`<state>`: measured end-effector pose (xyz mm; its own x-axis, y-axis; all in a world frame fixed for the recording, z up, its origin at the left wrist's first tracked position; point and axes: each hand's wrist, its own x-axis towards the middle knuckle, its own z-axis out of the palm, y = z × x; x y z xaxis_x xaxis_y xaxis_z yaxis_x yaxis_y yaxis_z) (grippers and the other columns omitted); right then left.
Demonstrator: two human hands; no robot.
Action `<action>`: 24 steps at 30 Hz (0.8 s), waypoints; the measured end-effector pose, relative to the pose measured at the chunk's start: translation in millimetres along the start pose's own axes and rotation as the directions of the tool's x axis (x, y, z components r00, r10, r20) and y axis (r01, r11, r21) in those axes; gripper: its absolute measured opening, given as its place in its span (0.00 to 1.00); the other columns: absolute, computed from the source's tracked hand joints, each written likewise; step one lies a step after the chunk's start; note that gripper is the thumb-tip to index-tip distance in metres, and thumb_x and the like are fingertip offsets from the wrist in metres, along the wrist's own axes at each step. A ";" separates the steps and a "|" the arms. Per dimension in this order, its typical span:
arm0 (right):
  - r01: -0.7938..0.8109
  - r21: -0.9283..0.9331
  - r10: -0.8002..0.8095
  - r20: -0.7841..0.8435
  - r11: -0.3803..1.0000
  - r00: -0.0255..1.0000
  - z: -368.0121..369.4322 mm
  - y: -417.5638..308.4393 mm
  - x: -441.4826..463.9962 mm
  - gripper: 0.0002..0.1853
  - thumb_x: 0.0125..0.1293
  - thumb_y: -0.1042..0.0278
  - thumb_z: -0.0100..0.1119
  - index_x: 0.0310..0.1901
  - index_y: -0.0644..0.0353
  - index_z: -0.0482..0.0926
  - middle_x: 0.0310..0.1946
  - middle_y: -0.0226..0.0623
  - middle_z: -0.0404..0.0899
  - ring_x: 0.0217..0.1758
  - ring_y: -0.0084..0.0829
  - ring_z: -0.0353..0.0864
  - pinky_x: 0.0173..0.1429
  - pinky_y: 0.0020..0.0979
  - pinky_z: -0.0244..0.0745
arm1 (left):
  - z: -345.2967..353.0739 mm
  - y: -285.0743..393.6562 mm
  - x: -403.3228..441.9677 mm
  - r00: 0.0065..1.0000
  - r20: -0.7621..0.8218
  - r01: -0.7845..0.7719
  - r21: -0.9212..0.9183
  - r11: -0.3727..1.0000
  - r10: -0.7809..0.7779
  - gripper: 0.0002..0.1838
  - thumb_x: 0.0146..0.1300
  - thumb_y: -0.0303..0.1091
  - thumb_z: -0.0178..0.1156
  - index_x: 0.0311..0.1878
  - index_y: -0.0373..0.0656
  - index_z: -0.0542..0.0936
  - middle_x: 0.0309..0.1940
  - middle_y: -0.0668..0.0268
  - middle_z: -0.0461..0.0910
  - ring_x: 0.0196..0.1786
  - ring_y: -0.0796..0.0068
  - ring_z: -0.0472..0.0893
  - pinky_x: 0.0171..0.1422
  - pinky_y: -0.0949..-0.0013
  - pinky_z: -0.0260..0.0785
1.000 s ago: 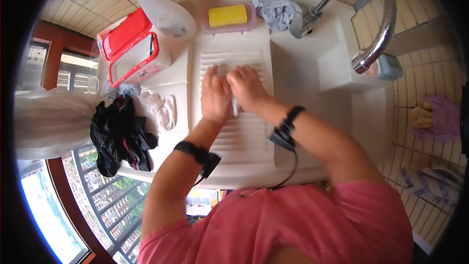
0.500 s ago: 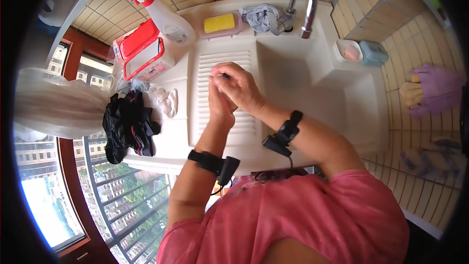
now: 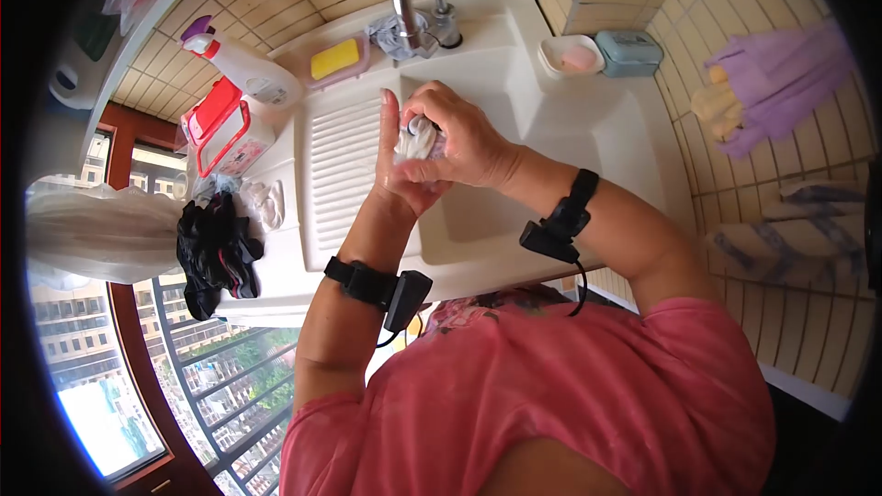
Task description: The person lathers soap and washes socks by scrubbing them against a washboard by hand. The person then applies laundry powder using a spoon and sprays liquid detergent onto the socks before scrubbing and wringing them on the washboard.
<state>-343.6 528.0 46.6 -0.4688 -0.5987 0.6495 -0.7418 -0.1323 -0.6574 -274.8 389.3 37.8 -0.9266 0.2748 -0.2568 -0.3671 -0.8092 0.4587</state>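
A small bunched-up wet cloth (image 3: 418,140), whitish with a dark edge, is between my two hands above the border of the washboard and the sink basin. My right hand (image 3: 469,138) curls over it from the right, fingers on top and thumb below. On the other side my left hand (image 3: 397,170) supports it against the palm, one digit pointing straight up. What kind of garment it is cannot be made out. Beneath and left of the hands is the ribbed washboard (image 3: 344,161); the sink basin (image 3: 560,156) lies to the right.
Dark clothes (image 3: 218,253) and white socks or cloths (image 3: 264,204) lie on the left ledge. A spray bottle (image 3: 248,72), red-lidded box (image 3: 225,129), yellow sponge (image 3: 334,60) and grey rag (image 3: 390,35) line the back. The faucet (image 3: 404,0) overhangs the basin; soap dishes (image 3: 571,57) sit right.
My hands have gone from clasped together over the washboard to parted around the cloth, nearer the basin, so more of it shows. The view has swung to the right.
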 end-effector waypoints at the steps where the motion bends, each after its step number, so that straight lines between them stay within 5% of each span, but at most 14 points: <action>1: -0.008 0.002 0.008 -0.007 1.000 1.000 -1.0 -0.2 -4.2 0.32 0.50 0.52 0.81 0.49 0.60 0.75 0.47 0.42 0.75 0.49 0.45 0.78 0.54 0.39 0.76 | 6.3 -7.5 7.4 0.997 -0.070 -0.039 0.001 0.999 0.039 0.37 0.64 0.80 0.47 0.50 0.54 0.79 0.39 0.69 0.83 0.39 0.71 0.85 0.32 0.66 0.78; 8: -0.047 0.007 0.047 -0.309 0.999 0.950 -10.8 7.0 -10.4 0.15 0.58 0.65 0.72 0.37 0.62 0.75 0.34 0.41 0.76 0.36 0.42 0.78 0.44 0.37 0.75 | 31.1 -47.0 49.2 0.827 -0.404 -0.340 0.195 0.920 0.391 0.33 0.66 0.75 0.47 0.49 0.54 0.78 0.37 0.69 0.82 0.35 0.72 0.84 0.25 0.70 0.71; 10: -0.079 0.037 0.087 -0.349 0.996 0.933 -10.1 10.4 -11.8 0.14 0.59 0.66 0.71 0.35 0.63 0.75 0.31 0.41 0.76 0.33 0.41 0.78 0.42 0.36 0.75 | 31.0 -48.9 56.7 0.798 -0.453 -0.320 0.239 0.917 0.397 0.32 0.67 0.74 0.46 0.49 0.54 0.78 0.37 0.69 0.82 0.34 0.72 0.83 0.23 0.72 0.69; 11: -0.138 0.047 0.145 -0.380 0.989 0.914 -9.4 12.3 -12.2 0.14 0.59 0.66 0.71 0.34 0.64 0.75 0.29 0.41 0.77 0.31 0.38 0.77 0.39 0.35 0.75 | 24.8 -41.4 53.1 0.821 -0.488 -0.208 0.227 0.951 0.296 0.23 0.73 0.59 0.43 0.49 0.54 0.78 0.38 0.70 0.83 0.40 0.67 0.85 0.34 0.57 0.79; 12: -0.188 0.055 0.194 -0.411 0.981 0.891 -8.5 12.4 -9.8 0.14 0.59 0.66 0.71 0.32 0.65 0.75 0.27 0.41 0.77 0.29 0.34 0.77 0.37 0.35 0.75 | 29.4 -38.9 52.9 0.816 -0.498 -0.205 0.223 0.953 0.293 0.23 0.73 0.59 0.43 0.49 0.54 0.78 0.38 0.70 0.83 0.40 0.67 0.85 0.34 0.57 0.79; 14: -0.262 0.133 0.294 -0.411 0.956 0.863 -9.0 6.6 -8.8 0.12 0.59 0.69 0.69 0.30 0.66 0.76 0.26 0.38 0.79 0.29 0.27 0.76 0.36 0.33 0.74 | 38.7 -36.0 49.7 0.770 -0.574 -0.026 0.409 0.912 0.279 0.21 0.72 0.60 0.43 0.44 0.56 0.78 0.33 0.71 0.81 0.32 0.69 0.82 0.27 0.63 0.72; 15: -0.374 0.284 0.459 -0.357 0.883 0.814 -11.4 6.8 -6.4 0.10 0.58 0.70 0.67 0.30 0.66 0.76 0.26 0.35 0.80 0.28 0.25 0.76 0.35 0.32 0.74 | 37.0 -33.5 48.9 0.811 -0.523 -0.027 0.417 0.909 0.264 0.20 0.71 0.59 0.44 0.37 0.57 0.77 0.24 0.72 0.76 0.21 0.73 0.75 0.20 0.68 0.59; 16: -0.475 0.420 0.607 -0.277 0.773 0.745 -13.2 6.9 -4.2 0.08 0.58 0.71 0.66 0.29 0.66 0.77 0.27 0.33 0.81 0.28 0.24 0.76 0.35 0.31 0.74 | 36.5 -34.4 49.7 0.807 -0.528 -0.026 0.416 0.909 0.264 0.20 0.71 0.59 0.44 0.37 0.57 0.77 0.24 0.72 0.76 0.21 0.73 0.75 0.20 0.68 0.59; 18: -0.474 0.425 0.611 -0.286 0.771 0.738 -11.1 19.5 -4.2 0.06 0.56 0.73 0.63 0.27 0.66 0.77 0.25 0.31 0.79 0.26 0.22 0.75 0.33 0.29 0.73 | 40.1 -38.0 54.1 0.781 -0.543 -0.028 0.463 0.886 0.309 0.21 0.70 0.60 0.44 0.32 0.56 0.75 0.17 0.74 0.70 0.13 0.76 0.66 0.17 0.69 0.47; 20: -0.149 0.231 0.251 -0.517 0.961 0.818 2.5 49.9 -11.6 0.06 0.55 0.76 0.61 0.24 0.67 0.77 0.19 0.38 0.77 0.17 0.28 0.74 0.25 0.33 0.73 | 36.8 -40.3 60.2 0.741 -0.563 -0.048 0.500 0.865 0.366 0.21 0.70 0.59 0.45 0.31 0.54 0.74 0.15 0.73 0.69 0.12 0.75 0.64 0.16 0.70 0.46; 21: -0.334 0.746 0.735 -0.293 0.576 0.612 -8.3 17.3 -6.2 0.08 0.56 0.76 0.63 0.23 0.66 0.75 0.20 0.36 0.76 0.17 0.26 0.73 0.22 0.34 0.71 | 24.2 -40.9 63.9 0.741 -0.525 -0.051 0.578 0.814 0.419 0.21 0.70 0.54 0.45 0.33 0.48 0.76 0.19 0.68 0.73 0.15 0.71 0.68 0.17 0.67 0.52; 23: -0.350 0.746 0.758 -0.304 0.566 0.577 2.6 32.6 -18.8 0.08 0.56 0.74 0.65 0.23 0.64 0.75 0.21 0.33 0.75 0.20 0.25 0.73 0.24 0.32 0.69 | -3.8 -49.4 68.3 0.730 -0.418 -0.121 0.700 0.704 0.541 0.22 0.71 0.49 0.46 0.36 0.39 0.80 0.25 0.60 0.79 0.23 0.64 0.78 0.24 0.61 0.68; 24: -0.365 0.746 0.778 -0.314 0.557 0.545 4.8 39.7 -18.4 0.09 0.56 0.73 0.66 0.24 0.61 0.75 0.22 0.30 0.74 0.23 0.24 0.73 0.25 0.30 0.68 | -27.8 -47.2 73.6 0.733 -0.187 -0.055 0.942 0.331 0.654 0.22 0.71 0.49 0.50 0.36 0.38 0.80 0.27 0.59 0.80 0.26 0.65 0.80 0.29 0.62 0.71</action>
<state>-362.2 530.0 6.7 -0.9828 -0.1808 -0.0376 0.1159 -0.4449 -0.8881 -323.4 433.3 -26.4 -0.9041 -0.4247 -0.0474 -0.1477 0.2065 0.9672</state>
